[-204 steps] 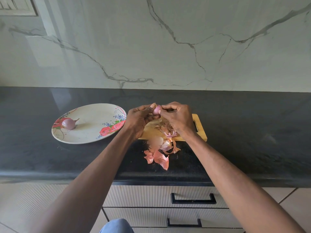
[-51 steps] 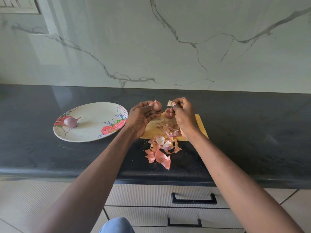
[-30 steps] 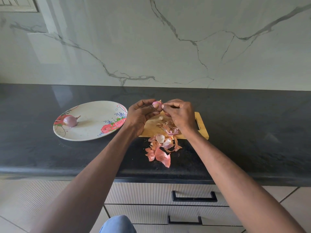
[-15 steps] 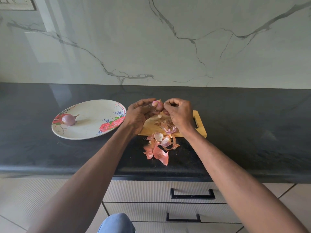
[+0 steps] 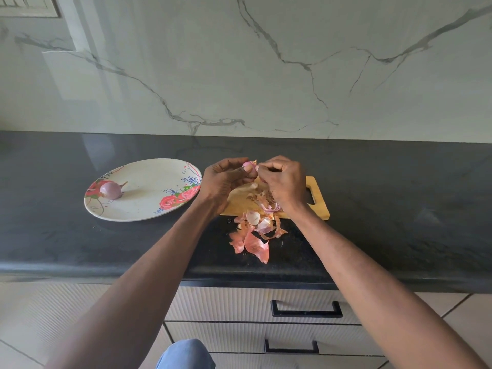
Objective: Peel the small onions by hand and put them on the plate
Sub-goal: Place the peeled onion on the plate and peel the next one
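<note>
My left hand [image 5: 223,179] grips a small pink onion [image 5: 249,165] above the wooden cutting board [image 5: 318,206]. My right hand [image 5: 283,179] meets it from the right, its fingertips pinching at the onion's tip. One peeled purple onion [image 5: 110,189] lies on the left side of the white flowered plate [image 5: 149,198]. A heap of onion skins [image 5: 253,230] spills from the board's near edge onto the black counter. Most of the held onion is hidden by my fingers.
The black counter [image 5: 399,209] runs the full width, backed by a marble wall. Its front edge lies just below the skins. Drawers with black handles [image 5: 306,310] sit under it.
1.7 s ago my right hand was apart from the onion, holding a torn bit of skin; it has since come back to the onion and stays pinched there. The plate is unchanged.
</note>
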